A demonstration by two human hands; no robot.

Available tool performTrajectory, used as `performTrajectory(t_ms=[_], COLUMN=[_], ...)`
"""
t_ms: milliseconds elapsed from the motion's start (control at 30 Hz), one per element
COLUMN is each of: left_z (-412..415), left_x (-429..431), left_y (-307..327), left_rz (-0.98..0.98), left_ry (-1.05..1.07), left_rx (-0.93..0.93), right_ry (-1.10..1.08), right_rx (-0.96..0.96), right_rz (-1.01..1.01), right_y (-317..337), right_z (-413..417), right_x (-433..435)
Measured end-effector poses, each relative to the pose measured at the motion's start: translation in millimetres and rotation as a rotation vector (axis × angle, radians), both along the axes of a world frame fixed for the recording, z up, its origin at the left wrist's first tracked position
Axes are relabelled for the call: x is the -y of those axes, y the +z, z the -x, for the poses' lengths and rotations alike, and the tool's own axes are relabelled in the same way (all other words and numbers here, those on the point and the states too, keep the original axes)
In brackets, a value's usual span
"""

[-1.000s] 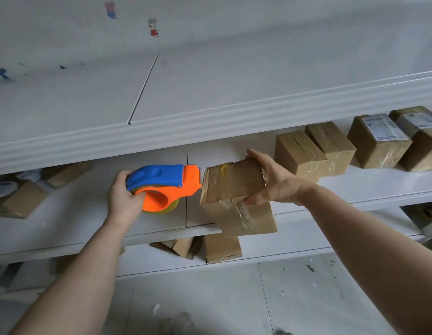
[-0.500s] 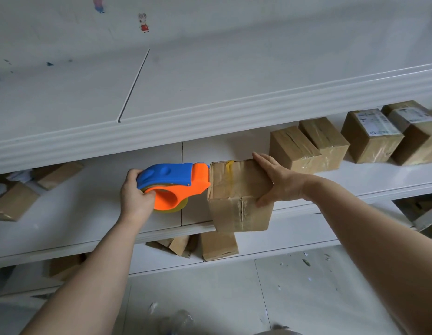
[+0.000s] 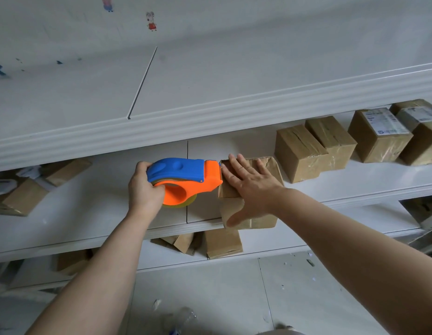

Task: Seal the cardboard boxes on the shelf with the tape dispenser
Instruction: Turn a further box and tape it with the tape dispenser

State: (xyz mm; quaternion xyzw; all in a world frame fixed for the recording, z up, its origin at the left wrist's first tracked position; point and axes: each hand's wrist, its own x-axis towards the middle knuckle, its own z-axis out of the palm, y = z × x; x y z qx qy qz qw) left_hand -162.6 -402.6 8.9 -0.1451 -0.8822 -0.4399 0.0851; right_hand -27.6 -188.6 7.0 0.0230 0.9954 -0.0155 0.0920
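A crumpled brown cardboard box stands at the front edge of the middle white shelf. My right hand lies flat on its top, fingers straight and spread, thumb down its front face. My left hand grips the blue and orange tape dispenser by its rear. The dispenser's orange nose touches the box's upper left edge, beside my right fingertips.
Several taped boxes line the same shelf to the right, two with white labels. Opened boxes lie at the shelf's far left. More boxes sit on the lower shelf. The top shelf's thick lip overhangs. Debris lies on the floor.
The box went from tilted in my right hand to standing upright on the shelf. My right hand shifted from gripping its side to lying flat on top. The dispenser closed in onto the box's left edge.
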Motion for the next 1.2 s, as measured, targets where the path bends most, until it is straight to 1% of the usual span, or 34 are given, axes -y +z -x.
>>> performTrajectory(t_ms=[133,233,367,433,533,700,767,900,1033,1100,1133,1200], left_z=[-1.3,-3.4,-4.2,-1.7,6.7,12.8,11.7,2.6,-1.8,1.6,2.7,3.0], left_x=[0.7,0.2,0.2,1.1,12.9,31.8,28.7,10.7,8.0,13.8,15.9,15.1], left_y=[0.7,-0.3,-1.8,0.2,-0.9,-15.8,-20.9,-33.3,-39.8,-34.4,-28.0,-11.3], left_rz=[0.011,-0.004,-0.004,0.016,0.026,0.038,0.018,0.061,0.015,-0.041,-0.088,-0.141], left_ry=[-0.029,-0.050,-0.066,-0.086,-0.066,-0.012,-0.029,-0.112,-0.104,-0.052,-0.021,0.011], left_rx=[0.011,0.016,0.004,-0.007,-0.009,0.072,0.083,0.110,0.144,0.123,0.096,0.021], right_ry=[-0.036,-0.112,-0.109,-0.122,-0.119,-0.102,-0.095,-0.062,-0.048,-0.050,-0.063,-0.088], right_rx=[0.030,-0.026,-0.134,-0.155,-0.147,-0.128,-0.114,-0.090,-0.085,-0.145,-0.192,-0.262], right_rz=[0.029,0.064,0.107,0.110,0.101,0.064,0.036,0.030,0.043,0.102,0.179,0.456], right_y=[6.0,13.9,3.0,1.4,0.6,-0.5,-1.1,-1.4,2.1,8.9,13.3,17.5], right_z=[0.2,11.9,20.3,19.6,17.2,18.4,19.0,18.0,18.8,20.4,21.4,22.6], right_x=[4.9,9.0,14.3,10.3,5.7,4.5,4.8,4.6,5.8,6.2,4.4,-4.5])
